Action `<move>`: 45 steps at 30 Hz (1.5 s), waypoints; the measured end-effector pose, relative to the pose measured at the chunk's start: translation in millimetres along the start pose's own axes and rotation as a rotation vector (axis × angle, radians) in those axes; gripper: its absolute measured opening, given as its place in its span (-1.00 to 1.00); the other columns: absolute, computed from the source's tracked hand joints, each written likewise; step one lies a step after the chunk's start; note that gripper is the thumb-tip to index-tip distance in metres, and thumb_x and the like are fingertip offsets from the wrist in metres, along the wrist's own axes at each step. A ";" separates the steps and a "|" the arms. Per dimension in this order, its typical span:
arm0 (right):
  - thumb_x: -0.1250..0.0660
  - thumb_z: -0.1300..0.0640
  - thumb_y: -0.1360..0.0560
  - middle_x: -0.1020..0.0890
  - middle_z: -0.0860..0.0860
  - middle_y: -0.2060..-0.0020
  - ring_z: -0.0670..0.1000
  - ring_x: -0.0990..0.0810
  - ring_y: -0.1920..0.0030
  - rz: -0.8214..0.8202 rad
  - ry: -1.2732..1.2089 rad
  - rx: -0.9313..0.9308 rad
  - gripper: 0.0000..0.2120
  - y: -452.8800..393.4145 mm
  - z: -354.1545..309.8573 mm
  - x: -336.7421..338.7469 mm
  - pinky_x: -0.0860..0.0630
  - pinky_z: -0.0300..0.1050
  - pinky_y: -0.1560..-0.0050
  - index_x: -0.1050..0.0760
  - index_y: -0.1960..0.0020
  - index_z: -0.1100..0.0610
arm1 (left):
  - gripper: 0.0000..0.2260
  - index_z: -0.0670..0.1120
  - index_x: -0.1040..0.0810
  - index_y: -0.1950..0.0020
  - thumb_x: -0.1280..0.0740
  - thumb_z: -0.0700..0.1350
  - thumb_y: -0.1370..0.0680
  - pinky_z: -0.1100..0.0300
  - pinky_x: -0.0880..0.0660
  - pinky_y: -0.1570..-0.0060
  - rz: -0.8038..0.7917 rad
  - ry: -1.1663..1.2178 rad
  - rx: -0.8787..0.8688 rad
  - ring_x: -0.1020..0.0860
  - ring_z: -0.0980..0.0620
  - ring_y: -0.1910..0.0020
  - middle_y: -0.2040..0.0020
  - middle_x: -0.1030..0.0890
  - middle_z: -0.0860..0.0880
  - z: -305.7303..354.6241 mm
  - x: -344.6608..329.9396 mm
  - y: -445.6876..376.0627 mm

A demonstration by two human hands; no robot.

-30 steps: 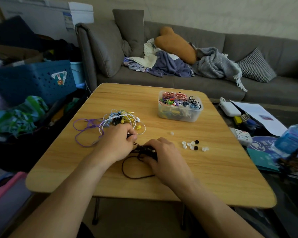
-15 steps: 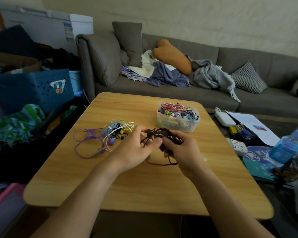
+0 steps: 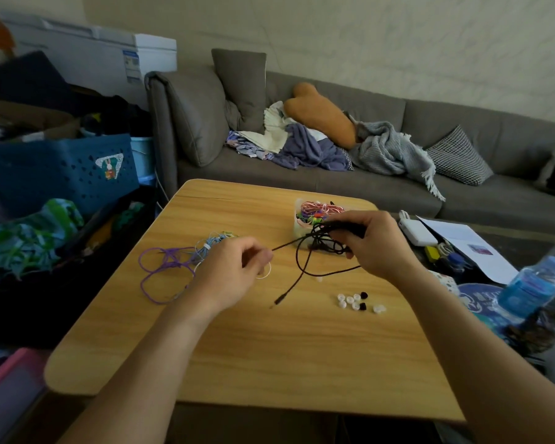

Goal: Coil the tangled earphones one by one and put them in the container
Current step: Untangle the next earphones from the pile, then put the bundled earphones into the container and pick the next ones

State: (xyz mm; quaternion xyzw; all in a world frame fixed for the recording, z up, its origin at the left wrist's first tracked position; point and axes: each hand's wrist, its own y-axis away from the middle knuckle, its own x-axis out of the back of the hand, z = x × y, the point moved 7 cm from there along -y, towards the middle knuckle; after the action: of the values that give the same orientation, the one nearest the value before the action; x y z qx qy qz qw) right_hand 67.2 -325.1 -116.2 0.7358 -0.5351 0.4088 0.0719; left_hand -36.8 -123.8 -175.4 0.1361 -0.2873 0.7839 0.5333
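Two hands share one black earphone cord [image 3: 305,267] in the head view. The right hand [image 3: 375,245] clutches its tangled bundle, just in front of the container [image 3: 298,230]. The left hand [image 3: 234,274] pinches a taut strand; the bundle lies toward its 2 o'clock. The loose plug end [image 3: 277,301] trails toward 7 o'clock, above the table [image 3: 269,354].

On table: clear plastic container [image 3: 302,230] at the far side, loose purple-and-white earphone tangle [image 3: 177,264] to its left.
Near right: small white and black ear tips [image 3: 356,301].
Behind the wooden table [image 3: 237,347]: grey fabric sofa [image 3: 334,181].
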 end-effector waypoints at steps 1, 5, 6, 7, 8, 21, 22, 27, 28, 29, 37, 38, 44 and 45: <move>-0.40 0.26 -0.53 -0.67 -0.11 0.14 -0.27 -0.56 0.44 0.009 -0.006 0.015 -0.75 -3.7 -3.6 3.6 -0.46 -0.43 0.35 -0.66 -0.12 -0.03 | -0.91 0.01 -0.63 0.01 -0.35 -0.03 -0.57 0.22 -0.54 0.23 -0.002 -0.001 0.001 -0.59 0.16 0.23 0.21 -0.64 0.10 -1.7 0.8 -0.9; -0.39 0.30 -0.53 -0.70 -0.08 0.16 -0.20 -0.60 0.40 0.077 -0.035 0.069 -0.76 -17.4 -12.9 21.4 -0.51 -0.37 0.34 -0.67 -0.04 -0.02 | -0.90 0.04 -0.60 -0.06 -0.38 -0.03 -0.55 0.12 -0.57 0.10 -0.064 -0.106 0.059 -0.58 0.13 0.14 0.11 -0.62 0.10 -8.4 -5.9 -1.4; -0.39 0.30 -0.53 -0.71 -0.07 0.15 -0.19 -0.62 0.35 0.096 -0.029 0.079 -0.76 -22.0 -14.9 26.2 -0.53 -0.35 0.29 -0.67 -0.03 -0.02 | -0.89 0.04 -0.59 -0.06 -0.38 -0.04 -0.55 0.15 -0.55 0.13 -0.095 -0.142 0.079 -0.57 0.14 0.17 0.12 -0.60 0.10 -11.1 -9.2 -1.0; -0.40 0.29 -0.52 -0.71 -0.06 0.13 -0.18 -0.63 0.31 0.117 -0.023 0.087 -0.78 -26.6 -15.4 30.5 -0.56 -0.30 0.22 -0.68 -0.03 -0.01 | -0.88 0.02 -0.59 -0.08 -0.39 -0.06 -0.55 0.22 -0.51 0.19 -0.133 -0.176 0.097 -0.54 0.18 0.21 0.13 -0.58 0.10 -14.0 -14.0 -0.2; -0.40 0.28 -0.52 -0.71 -0.05 0.13 -0.16 -0.63 0.28 0.139 -0.013 0.095 -0.79 -31.4 -16.9 35.3 -0.58 -0.23 0.16 -0.68 -0.04 0.01 | -0.87 0.01 -0.58 -0.09 -0.39 -0.08 -0.55 0.30 -0.46 0.25 -0.165 -0.200 0.112 -0.52 0.23 0.24 0.14 -0.56 0.11 -17.5 -17.9 0.3; -0.37 0.29 -0.53 -0.71 0.09 -0.04 0.03 -0.66 -0.03 0.334 0.232 0.173 -0.76 -103.8 -40.0 97.3 -0.53 -0.17 -0.10 -0.67 -0.16 0.13 | -0.91 0.01 -0.59 0.08 -0.31 -0.12 -0.58 0.17 -0.56 0.17 0.009 -0.124 0.006 -0.57 0.12 0.19 0.19 -0.62 0.10 0.3 -19.5 -22.3; -0.37 0.30 -0.53 -0.71 0.10 -0.06 0.05 -0.65 -0.06 0.319 0.260 0.175 -0.75 -109.3 -39.0 97.2 -0.52 -0.15 -0.12 -0.66 -0.17 0.14 | -0.92 0.01 -0.59 0.06 -0.31 -0.13 -0.58 0.25 -0.52 0.20 0.043 -0.117 -0.014 -0.56 0.15 0.20 0.19 -0.61 0.12 4.5 -20.1 -24.7; -0.37 0.29 -0.54 -0.71 0.08 -0.02 0.07 -0.65 -0.04 0.149 0.366 0.155 -0.78 -128.4 -1.4 53.6 -0.47 -0.22 -0.04 -0.67 -0.14 0.13 | -0.85 -0.03 -0.56 -0.14 -0.28 -0.08 -0.60 0.39 -0.34 0.18 0.120 -0.121 -0.070 -0.44 0.23 0.11 0.04 -0.51 0.09 18.7 -29.4 -43.0; -0.36 0.29 -0.54 -0.71 0.09 -0.01 0.08 -0.65 -0.04 0.120 0.364 0.136 -0.78 -129.9 11.9 40.4 -0.48 -0.18 -0.05 -0.67 -0.14 0.14 | -0.84 -0.02 -0.55 -0.16 -0.28 -0.07 -0.60 0.36 -0.35 0.11 0.109 -0.131 -0.070 -0.44 0.20 0.04 0.00 -0.49 0.09 19.6 -33.1 -46.8; -0.35 0.28 -0.54 -0.71 0.09 -0.01 0.09 -0.64 -0.04 0.088 0.368 0.126 -0.78 -132.6 27.4 25.6 -0.49 -0.15 -0.05 -0.66 -0.14 0.14 | -0.83 -0.01 -0.54 -0.17 -0.28 -0.06 -0.60 0.32 -0.37 0.03 0.098 -0.142 -0.071 -0.45 0.16 -0.03 -0.03 -0.48 0.09 19.3 -36.9 -50.7; -0.16 0.19 -0.60 -0.52 0.13 -0.24 0.14 -0.46 -0.24 -0.107 0.439 0.131 -0.67 -128.1 79.6 -31.6 -0.24 -0.27 -0.10 -0.53 -0.32 0.15 | -0.85 0.04 -0.54 -0.13 -0.27 0.00 -0.60 0.24 -0.28 -0.10 0.058 -0.200 -0.051 -0.34 0.13 -0.19 -0.11 -0.46 0.10 9.6 -41.6 -65.8; -0.13 0.11 -0.62 -0.50 0.13 -0.29 0.13 -0.44 -0.27 -0.112 0.436 0.168 -0.65 -124.5 75.0 -31.5 -0.20 -0.28 -0.09 -0.53 -0.32 0.17 | -0.86 0.03 -0.54 -0.12 -0.27 -0.01 -0.60 0.24 -0.28 -0.10 0.055 -0.207 -0.050 -0.35 0.12 -0.19 -0.10 -0.46 0.10 7.5 -40.7 -66.7; 0.09 -0.18 -0.66 -0.49 0.06 -0.37 0.11 -0.39 -0.40 -0.355 0.391 0.187 -0.51 -107.1 69.5 -52.5 -0.30 -0.03 -0.35 -0.41 -0.41 0.00 | -0.86 0.03 -0.56 -0.10 -0.28 0.00 -0.59 0.19 -0.34 -0.15 0.045 -0.225 -0.026 -0.37 0.09 -0.19 -0.08 -0.48 0.08 0.5 -37.8 -66.4; 0.13 -0.22 -0.64 -0.32 0.03 -0.51 0.06 -0.21 -0.53 -0.426 0.414 0.167 -0.44 -103.0 72.5 -56.6 -0.14 -0.02 -0.49 -0.21 -0.56 -0.05 | -0.86 0.02 -0.56 -0.10 -0.28 0.00 -0.59 0.17 -0.35 -0.16 0.046 -0.233 -0.024 -0.37 0.08 -0.19 -0.08 -0.48 0.07 0.9 -37.3 -65.0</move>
State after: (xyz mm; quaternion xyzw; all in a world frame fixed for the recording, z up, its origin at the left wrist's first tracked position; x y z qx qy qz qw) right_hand 187.2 -280.3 -167.9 0.7358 -0.3074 0.5683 0.2030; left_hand 37.2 -135.3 -174.2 0.2130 -0.3599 0.7714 0.4797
